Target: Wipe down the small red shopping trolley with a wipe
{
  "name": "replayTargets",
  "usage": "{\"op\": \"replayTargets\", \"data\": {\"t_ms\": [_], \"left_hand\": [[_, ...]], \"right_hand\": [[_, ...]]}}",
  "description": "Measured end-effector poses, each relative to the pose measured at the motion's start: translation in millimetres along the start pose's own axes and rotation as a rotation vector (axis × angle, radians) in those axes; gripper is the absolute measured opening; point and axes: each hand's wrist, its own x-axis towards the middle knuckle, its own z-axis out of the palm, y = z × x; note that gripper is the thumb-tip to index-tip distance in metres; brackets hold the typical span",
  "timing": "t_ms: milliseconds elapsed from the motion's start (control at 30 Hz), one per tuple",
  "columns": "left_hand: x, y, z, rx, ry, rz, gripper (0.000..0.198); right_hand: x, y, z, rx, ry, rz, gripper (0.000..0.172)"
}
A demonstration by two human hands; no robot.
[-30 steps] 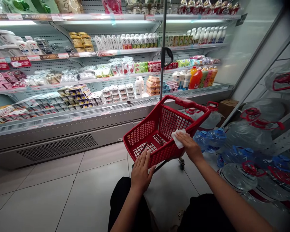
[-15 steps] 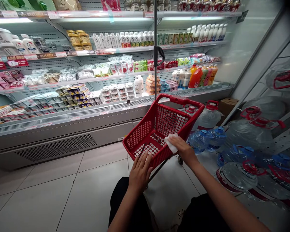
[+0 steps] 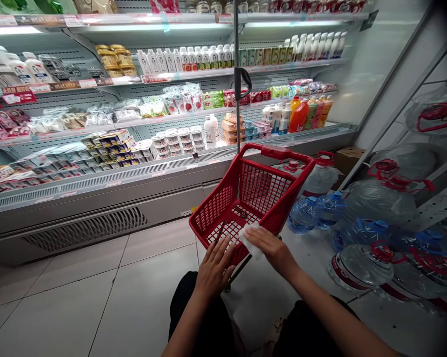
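Observation:
In front of me is a red plastic shopping basket (image 3: 223, 210) with lattice walls, mounted on a wheeled metal frame. My left hand (image 3: 216, 265) lies with fingers stretched out over the basket's near rim, holding nothing. With my right hand (image 3: 270, 248) I press a white cloth or tissue (image 3: 252, 239) against the near right part of the rim. The palm covers some of the cloth. A dark thin strip shows at the basket's bottom, and I cannot make out what it is.
A refrigerated display case (image 3: 134, 181) with dairy and drinks runs across the back. Its glass door edge has a dark handle (image 3: 242, 84). Large water bottles (image 3: 360, 265) crowd the right side, with smaller blue-capped bottles (image 3: 305, 215) close to the basket. Tiled floor (image 3: 74, 297) lies to the left.
My right hand has slid the white cloth left and toward me along the basket rim, closer to my left hand. My left hand stays at the near rim. The view has shifted slightly.

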Motion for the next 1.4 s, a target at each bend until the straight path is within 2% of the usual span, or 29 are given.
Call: {"op": "replayTargets", "data": {"t_ms": [100, 200, 300, 433, 533, 600, 800, 867, 933, 1033, 1167, 1267, 1400], "left_hand": [[-2.7, -18.9, -4.8, -0.006, -0.021, 0.046, 0.062], [-1.1, -25.2, -3.0, -0.017, 0.005, 0.018, 0.062], [3.1, -17.0, 2.4, -0.016, 0.042, -0.015, 0.066], [6.9, 6.2, 8.0, -0.002, 0.053, -0.042, 0.072], [7.7, 24.5, 9.6, 0.016, 0.059, -0.074, 0.074], [8.2, 34.2, 10.5, 0.022, 0.060, -0.091, 0.074], [14.8, 45.8, 18.2, 0.008, 0.097, -0.144, 0.074], [19.2, 39.7, 18.5, -0.006, 0.107, -0.139, 0.074], [24.3, 25.1, 15.5, -0.016, 0.092, -0.067, 0.074], [31.4, -9.3, 8.2, 0.008, 0.050, 0.051, 0.077], [34.8, -46.8, 7.2, 0.066, 0.037, -0.045, 0.075], [36.0, -48.7, 13.6, 0.069, 0.034, -0.109, 0.072], [40.2, -25.2, 21.1, 0.054, 0.057, -0.184, 0.073]], "right_hand": [[1.7, 44.0, -19.2, -0.051, 0.109, 0.101, 0.066], [7.0, 76.3, -27.1, -0.059, 0.175, 0.170, 0.067], [14.0, 89.5, -22.4, -0.045, 0.196, 0.192, 0.065], [22.0, 96.1, -16.8, -0.007, 0.211, 0.236, 0.063], [21.9, 89.7, -17.3, 0.009, 0.202, 0.239, 0.061], [15.4, 71.3, -14.9, 0.020, 0.174, 0.214, 0.062], [-26.0, -28.7, 6.1, 0.118, 0.072, 0.149, 0.069], [-33.0, -46.0, 8.1, 0.114, 0.053, 0.115, 0.067], [-31.3, -44.5, 5.5, 0.099, 0.030, 0.064, 0.065], [-15.9, -16.6, -1.9, 0.077, 0.022, 0.041, 0.064], [9.2, 21.0, -4.0, 0.066, 0.076, 0.139, 0.063], [12.6, 23.5, 0.9, 0.095, 0.114, 0.174, 0.069], [-10.0, -4.0, 7.2, 0.074, 0.115, 0.189, 0.076]]}}
